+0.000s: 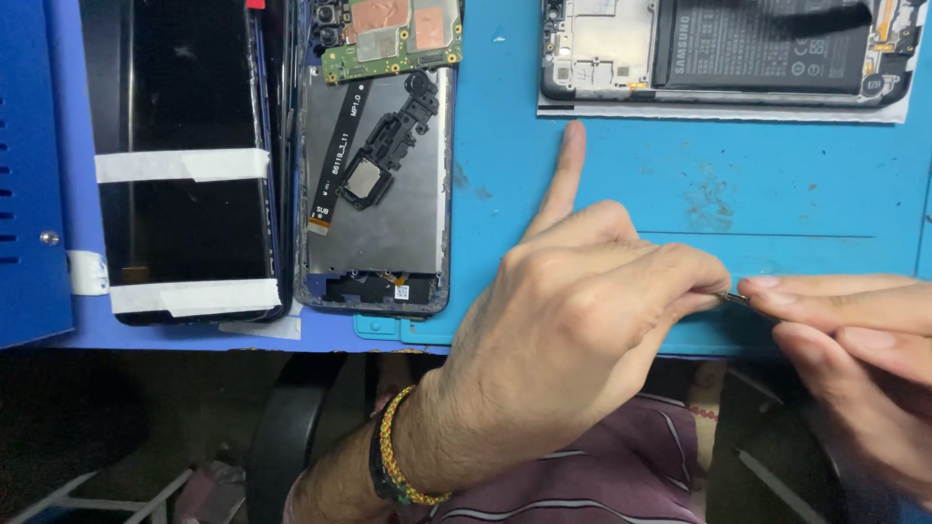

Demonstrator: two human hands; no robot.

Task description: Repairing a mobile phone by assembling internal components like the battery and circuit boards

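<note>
The left hand [573,320], nearest the camera, pinches a small thin metal piece [735,299] between thumb and bent fingers, its index finger pointing up and away across the blue mat [777,194]. The right hand [854,349] meets it from the right, its fingertips closed narrowly on the same piece, which sits just above the mat's near edge. A yellow beaded bracelet [398,456] and a dark band circle the left wrist. Farther off on the mat lie 2 opened phones: 1 frame [379,184] with a green circuit board [388,39] at its top and a flex cable, and another [728,49] with its battery showing. At far left rests a black screen panel [184,155] crossed by 2 strips of white tape.
</note>
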